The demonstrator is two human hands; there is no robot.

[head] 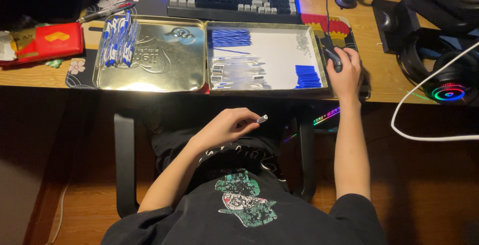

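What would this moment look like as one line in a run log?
left hand: holds small pen part over lap | right hand: on computer mouse | tin tray: blue refills, clear barrels, blue caps

Tin lid [149, 78]: silver, embossed pattern. Pens [119, 41]: blue and white. Tray [279, 55]: white floor, holding dark blue refills [229, 38], clear barrels [234, 70], blue caps [307, 76]. Box [52, 40]: red, orange mark. Desk [30, 70]: light wood. Mat [80, 68]: black with pale flowers. Shirt [239, 202]: black, green and white print. Headset [449, 93]: black, rainbow ring.
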